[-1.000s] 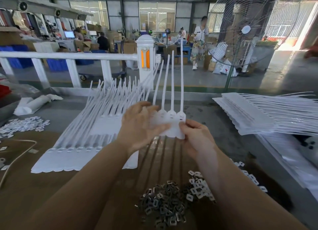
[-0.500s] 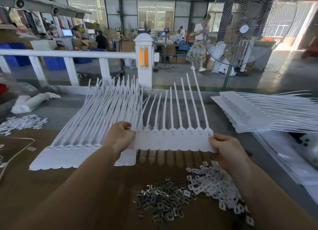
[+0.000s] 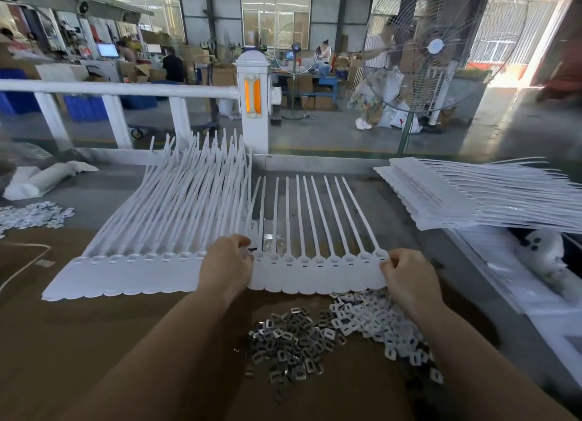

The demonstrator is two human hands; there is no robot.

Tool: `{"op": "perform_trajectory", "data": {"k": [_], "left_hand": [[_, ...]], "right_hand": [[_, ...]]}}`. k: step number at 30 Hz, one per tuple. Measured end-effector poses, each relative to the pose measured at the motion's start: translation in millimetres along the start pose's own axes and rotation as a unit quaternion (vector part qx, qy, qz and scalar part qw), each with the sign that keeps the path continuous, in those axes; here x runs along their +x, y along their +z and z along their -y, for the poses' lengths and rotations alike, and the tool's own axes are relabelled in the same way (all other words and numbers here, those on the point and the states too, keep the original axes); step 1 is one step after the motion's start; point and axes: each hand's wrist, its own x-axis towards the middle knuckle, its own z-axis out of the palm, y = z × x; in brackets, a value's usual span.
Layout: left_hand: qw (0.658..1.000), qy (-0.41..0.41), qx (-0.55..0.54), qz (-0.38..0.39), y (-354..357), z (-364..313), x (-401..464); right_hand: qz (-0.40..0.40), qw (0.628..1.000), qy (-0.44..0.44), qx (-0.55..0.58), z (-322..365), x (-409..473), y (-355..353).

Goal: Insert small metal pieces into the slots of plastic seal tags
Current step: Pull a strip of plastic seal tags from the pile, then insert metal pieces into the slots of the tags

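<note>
Nearest on the brown bench [image 3: 94, 342], a heap of small metal pieces [image 3: 289, 345] beside a heap of white plastic pieces [image 3: 378, 323]. Just beyond, a joined strip of white seal tags [image 3: 318, 275] lying flat, tails pointing away, left hand [image 3: 225, 269] with fingers closed on its left end, right hand [image 3: 406, 278] with fingers pinched on its right end. Left of it a thicker stack of tag strips [image 3: 141, 263]; farther right another stack [image 3: 472, 197]; past a white railing [image 3: 119, 88], a standing fan [image 3: 437, 47].
</note>
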Motion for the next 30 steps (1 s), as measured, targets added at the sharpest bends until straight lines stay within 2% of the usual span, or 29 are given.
{"op": "perform_trajectory", "data": {"k": [5,15,20,23,30], "left_hand": [[0.998,0.046,0.025,-0.021,5,3,-11],[0.993,0.091,0.054,-0.052,15,20,-26],[0.992,0.098,0.058,-0.051,14,24,-25],[0.992,0.099,0.058,-0.053,15,24,-24],[0.989,0.118,0.054,-0.067,16,23,-25]], "right_hand": [[-0.006,0.998,0.013,-0.056,-2,-4,-2],[-0.005,0.995,0.008,-0.098,-7,-12,-4],[-0.088,0.983,-0.032,-0.158,3,-25,2],[-0.111,0.983,-0.078,-0.124,13,-32,12],[-0.099,0.982,-0.149,-0.066,34,-39,38]]}}
